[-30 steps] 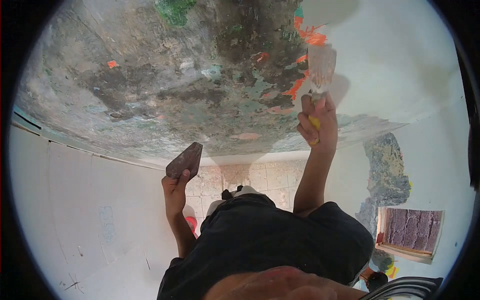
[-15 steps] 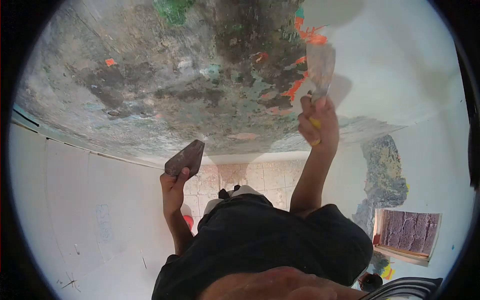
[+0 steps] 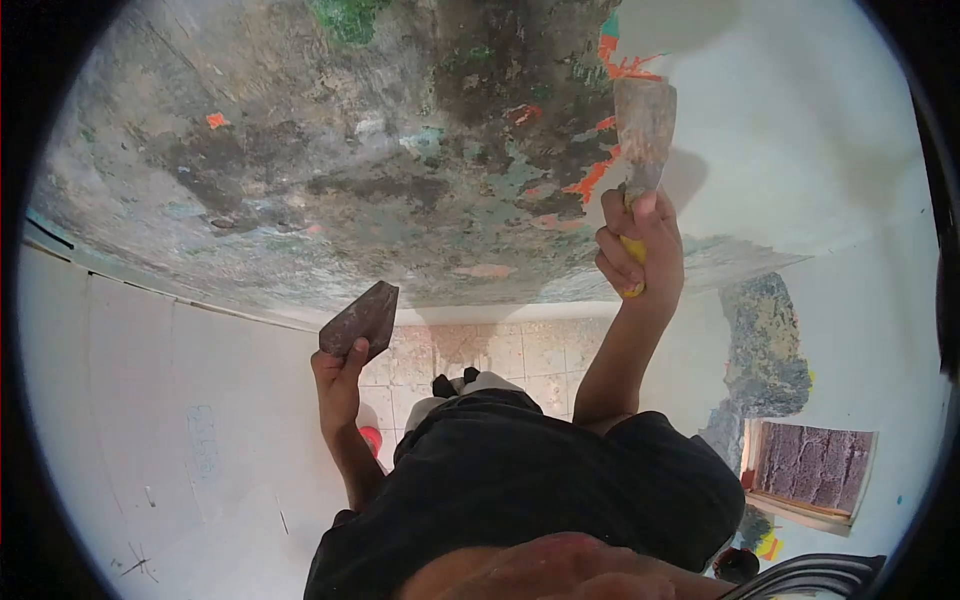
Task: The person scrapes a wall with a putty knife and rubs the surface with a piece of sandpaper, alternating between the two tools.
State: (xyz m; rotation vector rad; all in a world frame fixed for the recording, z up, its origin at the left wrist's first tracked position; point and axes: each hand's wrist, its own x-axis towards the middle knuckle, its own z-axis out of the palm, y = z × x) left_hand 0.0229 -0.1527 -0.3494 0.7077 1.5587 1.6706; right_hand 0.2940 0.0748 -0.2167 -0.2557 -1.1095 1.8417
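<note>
My right hand (image 3: 642, 245) is closed round the yellow handle of a putty knife (image 3: 645, 120). The knife's wide, stained blade points up and lies over the border between white paint and the bare, mottled wall (image 3: 400, 180), just below some orange patches. Lower and to the left, my left hand (image 3: 338, 385) grips a dark, pointed trowel (image 3: 360, 320), with the thumb on its near end. The trowel's tip is near the lower edge of the mottled wall; whether it touches cannot be made out.
A white wall (image 3: 130, 400) with faint blue writing stands at the left. Stained floor tiles (image 3: 510, 355) and a red object (image 3: 371, 440) show below. On the right are a scraped wall patch (image 3: 768, 340) and a small framed opening (image 3: 812, 465).
The putty knife and my right hand have shifted slightly right and down and look sharper. My left hand and the trowel have moved a little to the left.
</note>
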